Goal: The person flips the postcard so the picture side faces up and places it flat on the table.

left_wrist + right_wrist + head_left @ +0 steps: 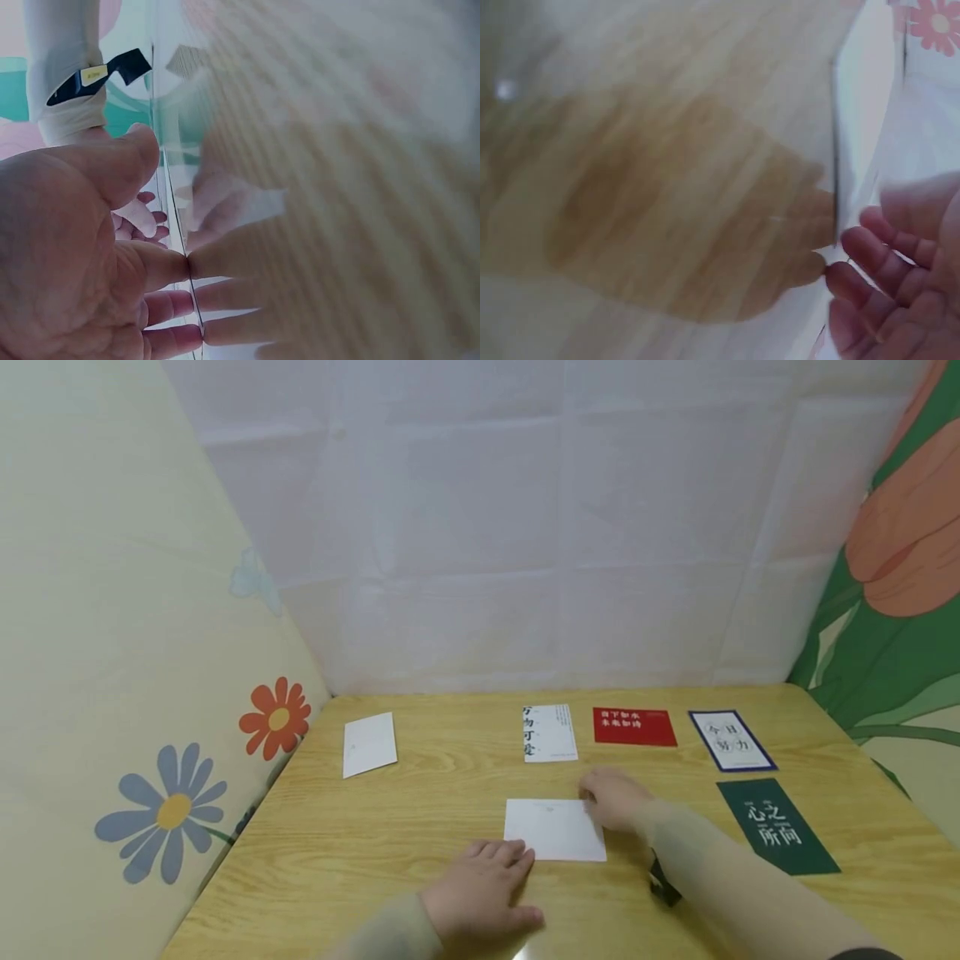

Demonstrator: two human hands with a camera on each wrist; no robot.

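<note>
A white card [553,831] with a small faint mark near its top edge lies on the wooden table, between the two hands. My left hand [483,887] reaches its lower left corner with the fingers extended; in the left wrist view the fingertips [174,304] touch down at the surface. At the card's right edge is my right hand [613,797], its fingers loosely bent. The right wrist view has the fingertips [855,244] beside the card's edge [855,135], with the thumb blurred and apart from them. Whether they touch the card is unclear.
Another white card [370,745] lies at the table's far left. Along the back are a white card with black characters [551,733], a red card [634,727] and a blue-bordered card [732,741]. A green card [778,827] lies near the right forearm. A white cloth [525,527] hangs behind.
</note>
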